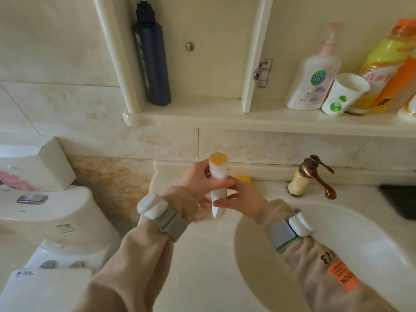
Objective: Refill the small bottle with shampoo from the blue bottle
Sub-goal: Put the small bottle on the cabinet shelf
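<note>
Small bottle (218, 176) held upright, capped.
Left hand (199, 180) and right hand (244, 199) gripped its body; blue bottle (152, 64) stood on shelf (202, 114).

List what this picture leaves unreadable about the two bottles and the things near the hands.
All in the head view:
- The small bottle: fill level hidden by its opaque wall; its label is covered by the left hand and right hand.
- The blue bottle: label print turned sideways and blurred.
- The yellow thing: mostly hidden behind the right hand.
- The dark thing: cut off by the right edge.
</note>
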The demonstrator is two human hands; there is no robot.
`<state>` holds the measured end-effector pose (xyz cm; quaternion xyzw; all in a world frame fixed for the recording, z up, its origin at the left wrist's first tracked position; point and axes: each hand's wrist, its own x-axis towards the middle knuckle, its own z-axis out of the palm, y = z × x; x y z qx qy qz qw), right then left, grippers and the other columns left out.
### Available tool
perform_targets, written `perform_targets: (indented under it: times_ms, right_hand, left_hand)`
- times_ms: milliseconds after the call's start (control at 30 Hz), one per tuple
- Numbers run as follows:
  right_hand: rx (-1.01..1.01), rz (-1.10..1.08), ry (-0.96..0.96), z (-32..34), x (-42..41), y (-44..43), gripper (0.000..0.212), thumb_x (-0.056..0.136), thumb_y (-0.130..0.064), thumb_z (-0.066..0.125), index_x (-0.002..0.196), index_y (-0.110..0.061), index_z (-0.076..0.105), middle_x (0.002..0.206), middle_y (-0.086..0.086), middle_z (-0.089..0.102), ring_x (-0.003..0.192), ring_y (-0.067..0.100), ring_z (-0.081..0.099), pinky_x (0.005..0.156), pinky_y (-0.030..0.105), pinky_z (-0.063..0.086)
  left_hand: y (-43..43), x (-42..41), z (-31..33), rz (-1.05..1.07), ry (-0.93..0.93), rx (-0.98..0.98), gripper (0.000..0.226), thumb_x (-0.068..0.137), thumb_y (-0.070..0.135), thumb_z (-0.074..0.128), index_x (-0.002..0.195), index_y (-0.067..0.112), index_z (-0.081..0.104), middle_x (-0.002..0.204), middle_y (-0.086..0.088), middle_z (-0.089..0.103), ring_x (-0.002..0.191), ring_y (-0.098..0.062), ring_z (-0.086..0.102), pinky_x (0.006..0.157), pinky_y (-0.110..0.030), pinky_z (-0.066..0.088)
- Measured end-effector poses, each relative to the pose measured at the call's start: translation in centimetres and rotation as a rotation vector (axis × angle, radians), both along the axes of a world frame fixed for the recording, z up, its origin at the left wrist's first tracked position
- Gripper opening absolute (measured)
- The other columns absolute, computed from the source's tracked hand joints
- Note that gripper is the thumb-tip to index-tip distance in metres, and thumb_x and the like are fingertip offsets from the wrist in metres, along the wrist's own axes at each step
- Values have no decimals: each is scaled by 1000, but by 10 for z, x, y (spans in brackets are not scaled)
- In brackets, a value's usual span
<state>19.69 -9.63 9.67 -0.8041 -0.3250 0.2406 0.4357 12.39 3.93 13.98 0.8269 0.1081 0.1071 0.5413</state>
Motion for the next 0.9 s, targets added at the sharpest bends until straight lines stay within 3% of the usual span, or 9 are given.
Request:
perform_targets:
  times_ms: [100,233,367,533,700,800,900]
  right_hand:
    - [69,-27,-37,21,9,9,55,66,-31,81,116,-24,59,110,-2,67,93,11,66,85,29,53]
    - [120,-49,-110,50,17,20,52,66,-33,81,112,-20,62,105,-1,69,99,12,63,88,31,51]
    - [182,-41,-186,90,28,33,45,67,-32,80,109,-24,66,98,-4,72,93,6,64,84,24,51]
    - [244,-33,-240,125,44,49,38,70,-28,78,107,-23,68,99,-4,73,93,6,65,82,20,50]
    - [253,-58,-281,146,59,68,40,75,-19,74,113,-17,64,101,-1,69,95,12,63,79,16,46]
    - [254,-63,-288,154,67,79,41,75,-18,73,115,-16,64,103,1,69,96,13,64,82,19,46]
    - [252,-64,-268,159,72,90,41,74,-17,74,114,-15,64,105,4,71,95,16,65,85,27,51]
  left_hand:
    - [7,10,23,-23,-48,18,58,50,48,75,97,16,63,98,-6,71,93,-18,66,89,-35,53]
    - [13,20,47,-13,-140,13,28,71,22,76,93,24,59,93,5,68,87,-6,64,87,-28,52]
    - [26,31,73,5,-215,55,35,71,26,75,100,22,56,106,-8,67,98,-19,63,88,-29,50]
    - [36,38,91,30,-269,47,44,75,22,72,112,25,49,103,9,61,102,-8,57,92,-28,45]
    - [51,41,99,82,-315,105,47,79,26,68,121,23,48,116,8,57,113,-11,53,97,-32,46]
    - [61,45,105,96,-331,137,48,80,27,66,124,23,47,115,11,57,110,-7,53,91,-23,46]
    - [68,49,111,103,-325,135,45,82,25,64,124,25,47,111,14,55,104,-2,52,71,-4,44]
